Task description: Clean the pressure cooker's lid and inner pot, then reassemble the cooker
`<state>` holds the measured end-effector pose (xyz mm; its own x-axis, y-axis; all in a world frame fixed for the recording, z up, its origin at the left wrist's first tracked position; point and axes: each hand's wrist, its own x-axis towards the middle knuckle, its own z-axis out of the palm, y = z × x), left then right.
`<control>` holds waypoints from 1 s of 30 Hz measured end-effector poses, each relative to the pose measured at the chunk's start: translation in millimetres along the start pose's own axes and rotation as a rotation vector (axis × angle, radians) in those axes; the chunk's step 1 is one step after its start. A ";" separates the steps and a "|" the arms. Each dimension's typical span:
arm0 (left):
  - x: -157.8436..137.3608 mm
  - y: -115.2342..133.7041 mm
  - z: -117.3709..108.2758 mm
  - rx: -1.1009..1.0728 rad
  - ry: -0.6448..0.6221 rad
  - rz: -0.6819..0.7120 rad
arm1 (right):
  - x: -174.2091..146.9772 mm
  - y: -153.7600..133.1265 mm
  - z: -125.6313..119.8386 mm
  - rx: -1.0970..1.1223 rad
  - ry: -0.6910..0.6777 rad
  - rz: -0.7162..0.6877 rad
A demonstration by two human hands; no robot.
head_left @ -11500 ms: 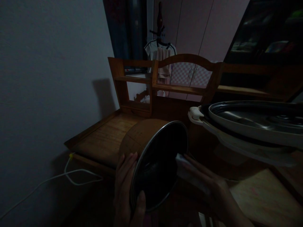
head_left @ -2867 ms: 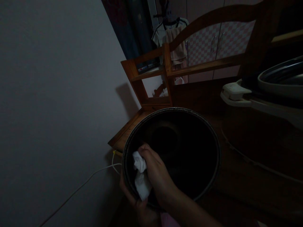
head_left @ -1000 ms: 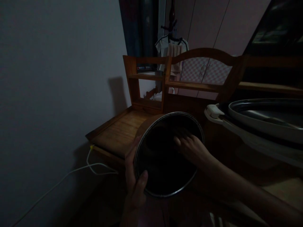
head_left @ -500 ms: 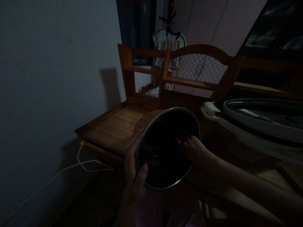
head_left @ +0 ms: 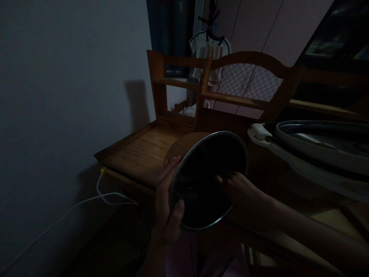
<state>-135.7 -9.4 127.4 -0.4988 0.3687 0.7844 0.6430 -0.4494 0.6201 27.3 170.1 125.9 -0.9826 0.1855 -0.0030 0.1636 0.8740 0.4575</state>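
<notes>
Tilted brown pot (head_left: 201, 181), silver-rimmed, open mouth toward the camera, inside apparently black.

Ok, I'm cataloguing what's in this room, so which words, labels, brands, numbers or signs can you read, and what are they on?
None can be read.
Pot: no lettering shows on its outside; the inside is too dark to tell.
White-rimmed vessel: no readable mark.
Pale shapes in the dark area at upper right: too blurred to tell whether they bear print.
Hanging shirt: no readable print.
</notes>
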 end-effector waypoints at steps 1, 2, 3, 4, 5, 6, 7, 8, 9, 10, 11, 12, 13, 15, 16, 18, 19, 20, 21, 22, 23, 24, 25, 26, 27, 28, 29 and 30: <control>-0.1 0.1 0.0 0.000 -0.005 0.008 | -1.0 -0.4 -0.9 0.001 0.001 -0.001; -0.2 0.1 -0.2 -0.003 -0.008 0.012 | -1.9 -0.8 -1.7 0.003 0.002 -0.005; -0.4 0.2 -0.3 -0.007 -0.009 0.014 | -2.6 -1.2 -2.4 0.007 0.002 -0.009; -0.6 0.4 -0.5 -0.012 -0.009 0.012 | -3.4 -1.7 -2.9 0.011 0.003 -0.014; -0.8 0.6 -0.6 -0.015 -0.006 0.013 | -4.2 -2.4 -3.4 0.018 0.003 -0.022; -1.0 0.8 -0.6 -0.018 -0.005 0.015 | -5.0 -3.5 -4.0 0.028 0.005 -0.031; -1.2 0.9 -0.4 -0.019 -0.005 0.018 | -6.0 -5.0 -4.8 0.041 0.005 -0.041; -1.3 1.1 -0.2 -0.020 -0.007 0.024 | -7.1 -6.9 -6.0 0.057 0.008 -0.053; -1.4 1.1 -0.1 -0.022 -0.012 0.034 | -8.4 -9.1 -7.7 0.070 0.015 -0.064; -1.5 1.0 0.0 -0.022 -0.017 0.046 | -9.7 -11.4 -9.9 0.083 0.021 -0.078; -1.7 0.8 -0.1 -0.023 -0.021 0.060 | -11.1 -13.6 -12.5 0.092 0.024 -0.092; -1.9 0.4 -0.4 -0.019 -0.026 0.073 | -12.4 -15.6 -15.2 0.096 0.022 -0.103; -2.2 -0.1 -1.0 -0.012 -0.030 0.082 | -13.7 -17.1 -17.8 0.095 0.013 -0.115; -3.0 -1.3 -2.6 0.001 -0.043 0.093 | -16.2 -18.9 -21.3 0.088 -0.016 -0.146; -3.4 -2.0 -3.5 0.005 -0.064 0.105 | -17.5 -19.2 -21.6 0.087 -0.028 -0.158; -4.2 -2.7 -4.5 0.008 -0.090 0.119 | -20.2 -19.6 -19.1 0.084 -0.024 -0.193; -4.5 -2.6 -4.6 0.008 -0.090 0.121 | -21.4 -20.0 -16.5 0.086 -0.007 -0.212; -4.7 -2.1 -4.2 0.007 -0.081 0.117 | -22.4 -20.8 -13.4 0.094 0.015 -0.219; -4.8 -1.2 -3.6 0.007 -0.063 0.109 | -23.2 -21.8 -10.2 0.107 0.039 -0.217; -4.9 0.0 -2.8 0.007 -0.040 0.098 | -23.6 -23.3 -7.3 0.127 0.059 -0.211; -4.9 1.3 -2.0 0.008 -0.024 0.092 | -23.7 -25.0 -4.9 0.155 0.075 -0.197; -4.8 2.8 -1.2 0.009 -0.020 0.088 | -23.3 -27.0 -3.1 0.191 0.086 -0.179; -4.7 4.1 -0.4 0.009 -0.016 0.084 | -22.6 -29.2 -2.1 0.229 0.098 -0.167; -4.6 5.2 0.1 0.011 -0.016 0.079 | -21.6 -31.4 -1.7 0.266 0.110 -0.158; -4.4 6.2 0.6 0.014 -0.015 0.080 | -20.4 -33.8 -1.9 0.303 0.121 -0.153; -4.2 6.9 0.9 0.017 -0.016 0.084 | -19.1 -36.1 -2.7 0.339 0.129 -0.149; -4.1 7.4 1.1 0.020 -0.014 0.090 | -17.6 -38.4 -4.0 0.374 0.135 -0.150; -4.1 7.7 1.2 0.025 -0.012 0.096 | -16.2 -40.7 -5.5 0.408 0.134 -0.155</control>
<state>-128.0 -13.4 129.0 -0.4275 0.3345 0.8398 0.7017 -0.4629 0.5416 36.1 129.1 112.2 -0.9965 0.0023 0.0836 0.0084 0.9973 0.0729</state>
